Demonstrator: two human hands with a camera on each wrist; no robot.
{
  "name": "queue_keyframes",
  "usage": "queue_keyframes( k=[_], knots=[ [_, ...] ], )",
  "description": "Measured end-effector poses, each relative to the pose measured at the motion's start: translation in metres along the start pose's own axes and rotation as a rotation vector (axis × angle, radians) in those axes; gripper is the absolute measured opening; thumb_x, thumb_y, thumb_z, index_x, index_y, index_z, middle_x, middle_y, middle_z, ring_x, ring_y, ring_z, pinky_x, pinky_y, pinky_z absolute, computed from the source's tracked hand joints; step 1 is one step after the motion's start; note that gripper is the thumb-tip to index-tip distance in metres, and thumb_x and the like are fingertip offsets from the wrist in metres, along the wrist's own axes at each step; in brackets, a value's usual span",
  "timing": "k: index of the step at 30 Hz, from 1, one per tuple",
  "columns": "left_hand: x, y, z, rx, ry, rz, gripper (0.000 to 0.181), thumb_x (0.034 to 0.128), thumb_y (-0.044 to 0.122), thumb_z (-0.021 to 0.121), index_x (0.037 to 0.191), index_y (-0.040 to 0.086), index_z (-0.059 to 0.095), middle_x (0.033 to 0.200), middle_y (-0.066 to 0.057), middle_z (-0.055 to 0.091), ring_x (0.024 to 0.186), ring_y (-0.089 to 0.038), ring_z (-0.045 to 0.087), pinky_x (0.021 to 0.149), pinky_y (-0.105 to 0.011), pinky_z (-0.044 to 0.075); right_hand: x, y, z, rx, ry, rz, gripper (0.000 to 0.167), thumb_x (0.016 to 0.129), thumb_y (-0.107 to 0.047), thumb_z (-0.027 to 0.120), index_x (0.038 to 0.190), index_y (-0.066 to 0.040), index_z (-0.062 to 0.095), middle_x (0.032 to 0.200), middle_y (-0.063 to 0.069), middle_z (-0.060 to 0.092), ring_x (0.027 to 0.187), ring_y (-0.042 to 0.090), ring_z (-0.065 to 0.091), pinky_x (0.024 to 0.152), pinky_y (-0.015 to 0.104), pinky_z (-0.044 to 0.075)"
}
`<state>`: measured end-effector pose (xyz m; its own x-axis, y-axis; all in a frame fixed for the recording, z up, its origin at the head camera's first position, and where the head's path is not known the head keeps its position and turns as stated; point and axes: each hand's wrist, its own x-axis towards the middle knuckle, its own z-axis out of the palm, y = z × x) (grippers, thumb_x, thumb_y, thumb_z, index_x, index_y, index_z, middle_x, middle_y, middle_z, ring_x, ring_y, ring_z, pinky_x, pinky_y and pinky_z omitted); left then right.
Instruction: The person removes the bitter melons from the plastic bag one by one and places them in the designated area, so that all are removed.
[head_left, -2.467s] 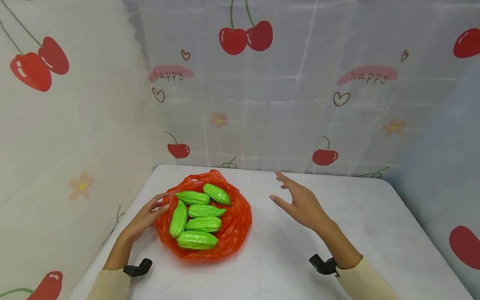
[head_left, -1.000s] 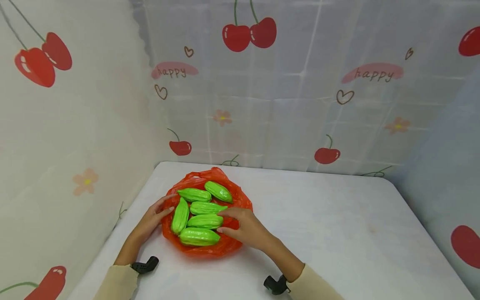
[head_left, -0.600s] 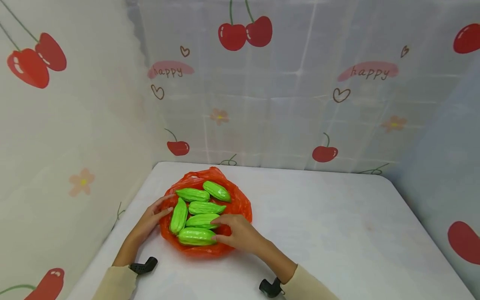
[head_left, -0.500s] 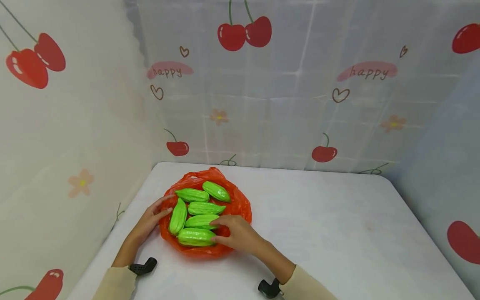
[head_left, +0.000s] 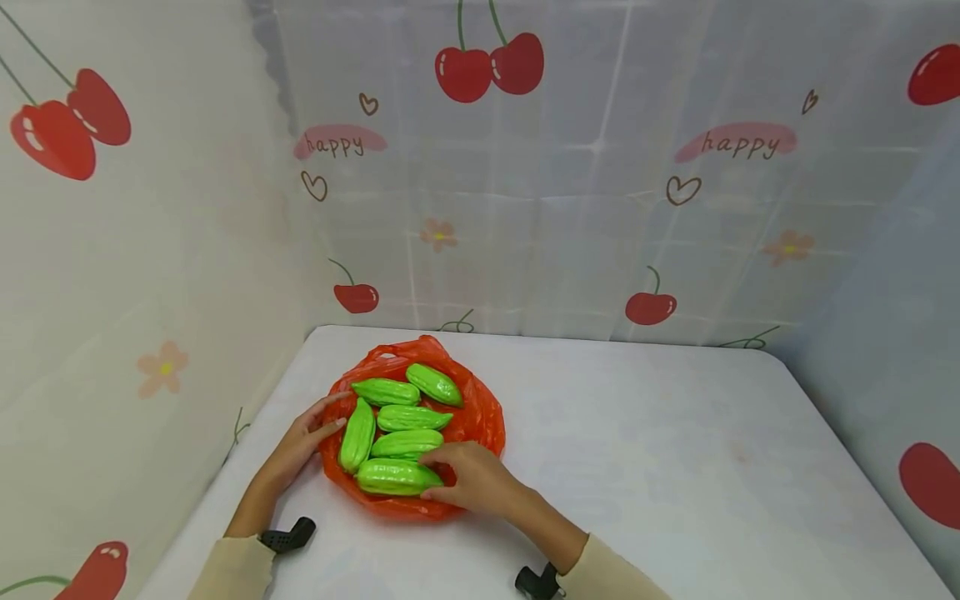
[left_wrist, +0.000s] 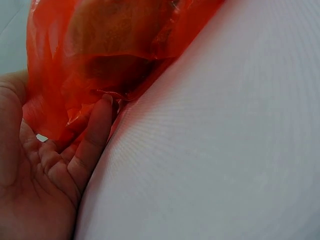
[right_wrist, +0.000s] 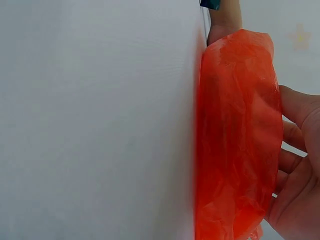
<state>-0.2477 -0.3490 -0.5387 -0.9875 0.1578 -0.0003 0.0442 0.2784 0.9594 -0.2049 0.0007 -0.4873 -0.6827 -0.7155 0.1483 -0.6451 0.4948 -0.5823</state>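
Several bright green, ridged bitter melons lie in an orange-red plastic bag with its mouth spread wide. My left hand holds the bag's left side, and in the left wrist view its fingers curl against the crinkled plastic. At the near right of the bag, my right hand reaches over the rim and pinches the right end of the nearest bitter melon between thumb and fingers. From the right wrist, the bag's wall hides those fingertips.
The bag sits on the left half of a white table. A cherry-printed curtain hangs behind it and continues along both sides. Each wrist carries a black camera mount.
My right hand has come in from the right of the bag, touched the middle melons, then slid nearer to the front bitter melon's end. My left hand has shifted slightly on the bag.
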Motion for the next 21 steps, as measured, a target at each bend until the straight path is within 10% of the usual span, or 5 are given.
queue_keyframes(
  k=[7,16,21],
  knots=[
    [0.0009,-0.0008,-0.0002,-0.016,0.005,0.018,0.055,0.1031,0.028,0.06,0.153,0.013,0.043,0.164,-0.012,0.027,0.152,-0.035,0.017,0.119,-0.063,0.017,-0.0006,-0.0016,0.0034,-0.027,-0.007,0.018,0.044,0.087,-0.033,0.082,0.126,-0.017,0.071,0.118,-0.013,0.069,0.102,0.001,0.061,0.09,0.021,0.051],
    [-0.0002,-0.0001,-0.0002,0.029,0.012,0.006,0.055,0.103,0.029,0.06,0.153,0.016,0.044,0.162,-0.011,0.032,0.148,-0.032,0.026,0.105,-0.02,0.036,-0.0008,-0.0019,0.0064,-0.053,-0.021,0.049,0.045,0.088,-0.029,0.082,0.129,-0.018,0.069,0.12,-0.012,0.069,0.108,0.004,0.062,0.092,0.024,0.052],
    [-0.0006,0.0007,0.0001,0.025,0.011,0.003,0.055,0.1027,0.029,0.06,0.153,0.016,0.043,0.163,-0.012,0.029,0.15,-0.035,0.022,0.118,-0.053,0.028,-0.0014,-0.0025,0.0067,-0.071,-0.011,0.052,0.044,0.088,-0.028,0.081,0.129,-0.018,0.069,0.118,-0.012,0.07,0.106,0.004,0.063,0.092,0.024,0.052]
  ],
)
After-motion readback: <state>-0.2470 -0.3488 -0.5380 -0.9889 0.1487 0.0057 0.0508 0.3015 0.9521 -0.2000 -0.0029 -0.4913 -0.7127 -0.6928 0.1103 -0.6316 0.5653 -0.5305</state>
